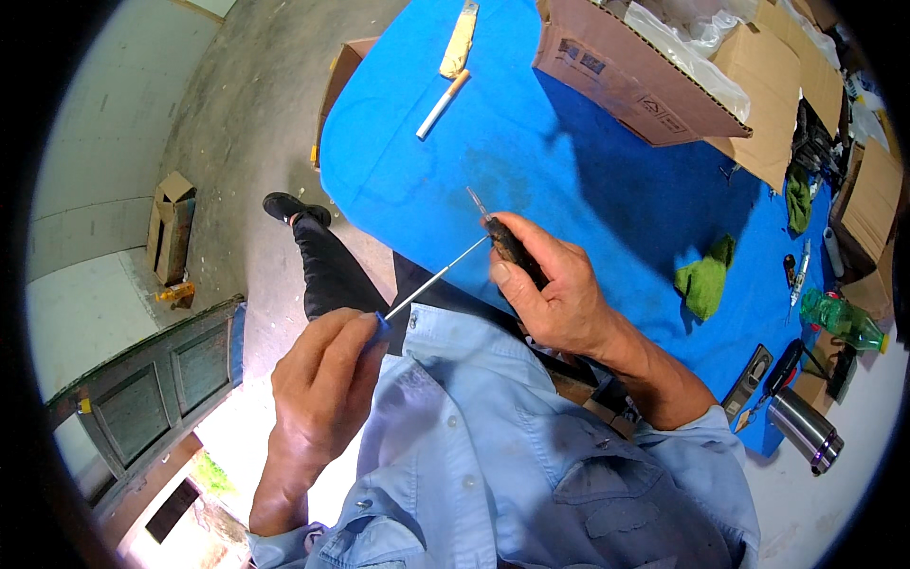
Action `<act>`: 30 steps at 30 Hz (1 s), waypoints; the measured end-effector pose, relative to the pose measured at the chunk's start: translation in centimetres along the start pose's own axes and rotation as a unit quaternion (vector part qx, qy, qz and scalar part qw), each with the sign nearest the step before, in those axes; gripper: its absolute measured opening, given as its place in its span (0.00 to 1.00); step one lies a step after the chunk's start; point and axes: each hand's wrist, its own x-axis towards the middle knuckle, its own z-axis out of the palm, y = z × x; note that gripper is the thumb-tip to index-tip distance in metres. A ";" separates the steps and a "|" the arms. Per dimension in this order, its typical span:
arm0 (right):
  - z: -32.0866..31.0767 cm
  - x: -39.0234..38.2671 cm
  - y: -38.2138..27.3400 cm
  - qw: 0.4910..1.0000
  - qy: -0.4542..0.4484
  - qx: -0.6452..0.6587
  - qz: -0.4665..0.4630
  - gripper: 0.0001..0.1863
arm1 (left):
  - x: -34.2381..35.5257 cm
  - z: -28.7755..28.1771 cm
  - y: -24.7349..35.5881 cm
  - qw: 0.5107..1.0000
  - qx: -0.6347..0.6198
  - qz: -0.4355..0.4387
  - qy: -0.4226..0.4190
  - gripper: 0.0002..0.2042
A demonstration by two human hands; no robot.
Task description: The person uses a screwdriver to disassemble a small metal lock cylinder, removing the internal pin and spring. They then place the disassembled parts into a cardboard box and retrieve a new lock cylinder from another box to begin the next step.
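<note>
One screwdriver: clenched in left hand
Black-handled tool: grasped in right hand, just beside screwdriver's tip

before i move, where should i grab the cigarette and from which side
Probably pinch the cigarette across its white middle, coming from the near side: it lies flat on the blue table, slim and straight, its white end pointing near-left, while its brown end sits by the yellow object.

Tools and concrete floor suggest a workshop.
</note>
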 end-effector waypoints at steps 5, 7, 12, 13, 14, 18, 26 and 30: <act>0.0 0.0 0.0 1.000 0.000 0.002 -0.002 0.20 | -0.5 0.3 -0.2 0.994 0.085 0.062 0.002 0.20; 0.0 0.1 -0.1 1.000 -0.004 0.006 -0.006 0.20 | -0.6 0.3 -0.1 0.992 0.104 0.072 0.001 0.20; 0.0 0.0 -0.1 1.000 -0.002 -0.001 -0.017 0.19 | -0.1 0.0 -0.2 0.998 0.042 0.051 -0.009 0.18; 0.0 0.0 0.0 1.000 -0.002 -0.004 -0.021 0.19 | 0.0 -0.4 -0.1 0.999 -0.015 -0.006 -0.030 0.16; 0.0 0.0 0.1 1.000 -0.001 -0.007 -0.024 0.19 | 0.1 -0.9 -0.1 0.994 -0.071 -0.064 -0.051 0.14; -0.2 -0.1 -0.1 0.999 -0.024 -0.008 -0.026 0.20 | 1.3 -1.8 -1.4 0.756 -0.486 -0.410 -0.156 0.15; -0.3 -0.1 0.1 0.999 -0.040 -0.012 -0.025 0.20 | 1.1 -0.3 -2.2 0.745 -0.503 -0.423 -0.114 0.15; -0.1 0.0 -0.1 1.000 -0.027 -0.003 0.003 0.21 | 1.4 -1.2 -0.3 0.852 -0.380 -0.349 -0.092 0.15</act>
